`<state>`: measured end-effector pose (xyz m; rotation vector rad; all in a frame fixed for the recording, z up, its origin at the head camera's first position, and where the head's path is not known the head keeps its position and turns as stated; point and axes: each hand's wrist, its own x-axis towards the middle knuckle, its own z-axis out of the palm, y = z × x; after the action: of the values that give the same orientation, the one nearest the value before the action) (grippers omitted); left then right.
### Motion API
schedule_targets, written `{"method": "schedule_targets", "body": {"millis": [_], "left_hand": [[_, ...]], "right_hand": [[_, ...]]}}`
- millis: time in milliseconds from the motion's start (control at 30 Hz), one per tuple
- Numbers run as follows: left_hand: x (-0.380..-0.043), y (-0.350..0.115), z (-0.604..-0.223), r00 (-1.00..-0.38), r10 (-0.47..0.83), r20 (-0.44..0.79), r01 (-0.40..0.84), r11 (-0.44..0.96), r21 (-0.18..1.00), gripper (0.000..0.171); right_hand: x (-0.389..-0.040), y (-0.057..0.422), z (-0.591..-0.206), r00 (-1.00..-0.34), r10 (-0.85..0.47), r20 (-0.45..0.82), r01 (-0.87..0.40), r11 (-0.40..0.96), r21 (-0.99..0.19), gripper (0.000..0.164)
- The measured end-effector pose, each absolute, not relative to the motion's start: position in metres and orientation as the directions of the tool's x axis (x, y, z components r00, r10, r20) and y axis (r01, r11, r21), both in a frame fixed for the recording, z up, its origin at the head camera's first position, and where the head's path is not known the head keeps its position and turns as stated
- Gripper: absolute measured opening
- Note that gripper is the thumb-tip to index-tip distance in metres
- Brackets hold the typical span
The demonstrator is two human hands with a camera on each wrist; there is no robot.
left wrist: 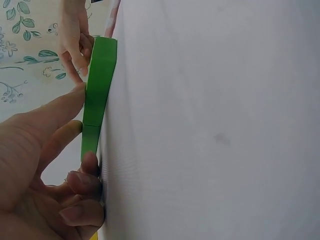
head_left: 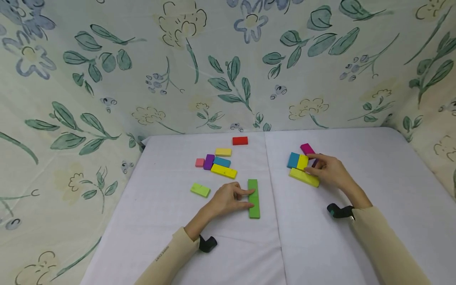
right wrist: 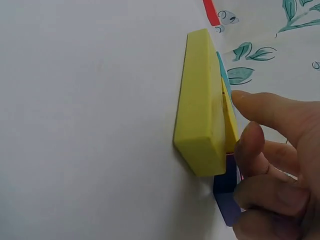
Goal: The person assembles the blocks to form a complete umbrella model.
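Observation:
In the head view, my left hand (head_left: 228,200) touches the tops of two green blocks with thumb and index fingertips. The far green block (head_left: 253,185) and the near green block (head_left: 254,210) stand end to end. My right hand (head_left: 329,172) pinches a small yellow block (head_left: 302,161) between thumb and index finger. A blue block (head_left: 293,160) lies against that block's left side. In front is a longer yellow block (head_left: 304,177), large in the right wrist view. A magenta block (head_left: 306,148) lies behind, and a purple block (head_left: 315,162) is partly hidden by the fingers.
Left of centre lie a red block (head_left: 240,141), a pale yellow block (head_left: 223,152), a pink block (head_left: 200,162), a purple block (head_left: 209,162), a blue block (head_left: 222,162), a yellow block (head_left: 223,171) and a lime block (head_left: 200,190). Flowered cloth (head_left: 228,103) rises behind the white table (head_left: 228,253).

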<state>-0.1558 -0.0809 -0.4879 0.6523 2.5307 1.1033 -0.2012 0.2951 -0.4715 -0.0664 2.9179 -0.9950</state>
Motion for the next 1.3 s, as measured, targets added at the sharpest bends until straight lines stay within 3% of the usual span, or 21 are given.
{"method": "schedule_targets", "body": {"millis": [200, 533, 1067, 1300], "left_hand": [[-0.155, -0.08, -0.488, -0.851, 0.517, -0.09, 0.278, 0.591, 0.757, 0.049], [-0.154, -0.078, -0.487, -0.858, 0.505, -0.094, 0.269, 0.597, 0.756, 0.049], [-0.154, -0.079, -0.487, -0.864, 0.495, -0.094, 0.258, 0.595, 0.761, 0.049], [-0.153, -0.079, -0.487, -0.862, 0.499, -0.089, 0.265, 0.594, 0.76, 0.049]], "right_hand": [[-0.207, 0.298, -0.474, -0.99, -0.08, -0.12, 0.01, 0.788, -0.615, 0.066], [-0.209, 0.3, -0.475, -0.986, -0.101, -0.133, 0.003, 0.788, -0.615, 0.072], [-0.205, 0.286, -0.471, -0.998, -0.069, -0.004, -0.048, 0.739, -0.672, 0.072], [-0.193, 0.264, -0.467, -0.986, -0.164, 0.015, -0.125, 0.691, -0.712, 0.068]]}}
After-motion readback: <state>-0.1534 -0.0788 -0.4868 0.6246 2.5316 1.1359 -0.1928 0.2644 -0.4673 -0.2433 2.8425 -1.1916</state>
